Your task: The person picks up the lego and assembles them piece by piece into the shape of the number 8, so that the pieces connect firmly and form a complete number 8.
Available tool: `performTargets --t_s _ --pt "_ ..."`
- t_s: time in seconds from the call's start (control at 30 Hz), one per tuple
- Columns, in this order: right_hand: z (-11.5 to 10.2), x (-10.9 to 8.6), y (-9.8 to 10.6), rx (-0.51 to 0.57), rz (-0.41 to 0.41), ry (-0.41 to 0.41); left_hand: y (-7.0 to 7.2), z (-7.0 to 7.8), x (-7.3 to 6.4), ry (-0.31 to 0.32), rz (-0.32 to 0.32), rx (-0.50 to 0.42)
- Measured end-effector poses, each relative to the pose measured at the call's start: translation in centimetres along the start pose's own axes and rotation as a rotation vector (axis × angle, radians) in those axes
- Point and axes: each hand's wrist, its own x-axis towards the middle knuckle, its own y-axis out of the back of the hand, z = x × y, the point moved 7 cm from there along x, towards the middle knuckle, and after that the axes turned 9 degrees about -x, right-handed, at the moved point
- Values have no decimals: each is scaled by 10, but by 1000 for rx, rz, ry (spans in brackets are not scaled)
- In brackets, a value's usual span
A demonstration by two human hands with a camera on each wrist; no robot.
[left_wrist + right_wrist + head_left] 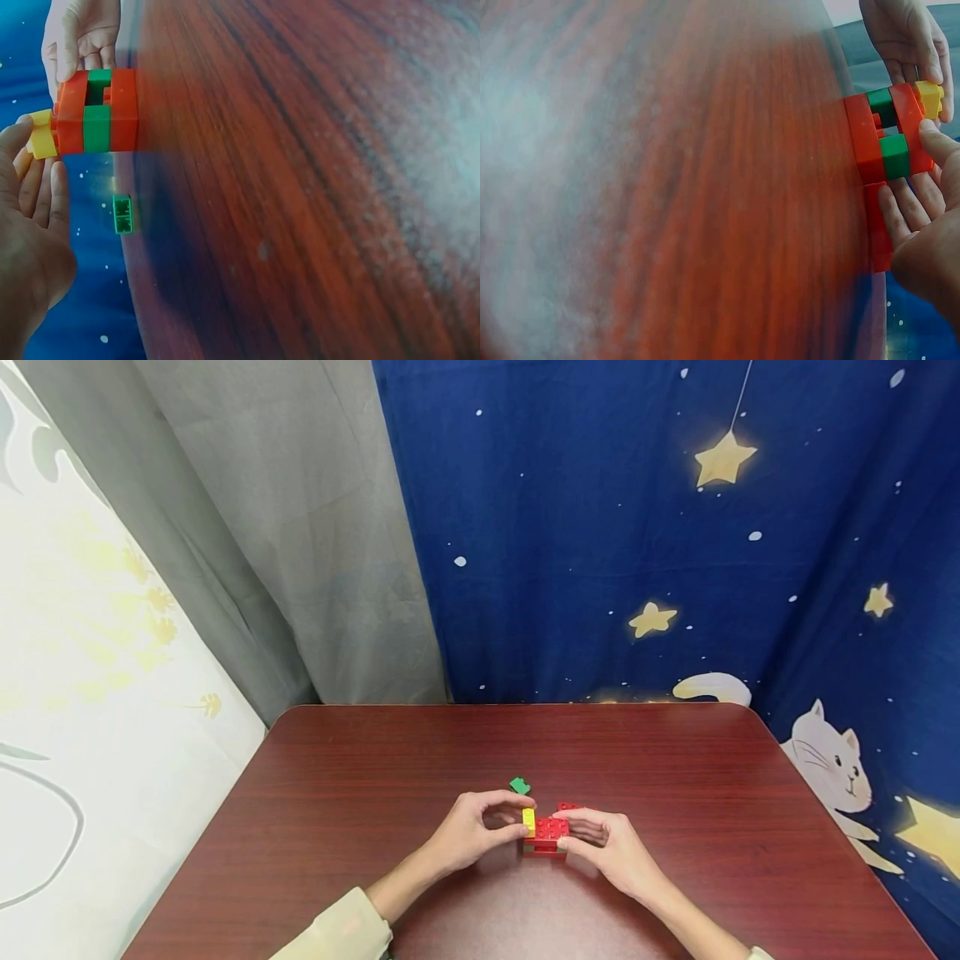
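A small stack of toy building bricks stands on the table, with a red brick on top, green bricks with a gap between them in the middle layer, and another red brick at the bottom. My left hand pinches a yellow brick between thumb and fingers at the stack's left end, against the top studs; whether it is pressed fully down I cannot tell. From the opposite end, my right hand grips the stack, thumb at the near side and fingers at the far side.
Behind the left hand lies a loose green brick. A separate red brick lies beside the stack, near the right fingers and partly hidden by them. The brown table ends at the back before blue and grey curtains.
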Motion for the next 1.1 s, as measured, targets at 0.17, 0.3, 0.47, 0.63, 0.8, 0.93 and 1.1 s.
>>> performTargets --t_s 0.17,0.3,0.47,0.63,0.8,0.93,1.1 --pt "0 1 0 -3 1 -4 0 0 -1 21 9 5" --pt "-1 1 0 -10 1 -5 -1 -1 -2 24 14 -9" --pt "-1 1 1 -12 1 -5 -1 -2 -3 27 19 -24" --pt "-1 1 1 2 -5 -4 -2 -2 -4 31 21 -26" --pt "-1 1 0 14 -6 0 -2 -4 -6 49 31 -37" --pt "0 0 0 9 -4 3 -3 -6 -6 61 36 -62" --pt "1 0 0 5 -2 1 -4 -8 -7 59 39 -98"
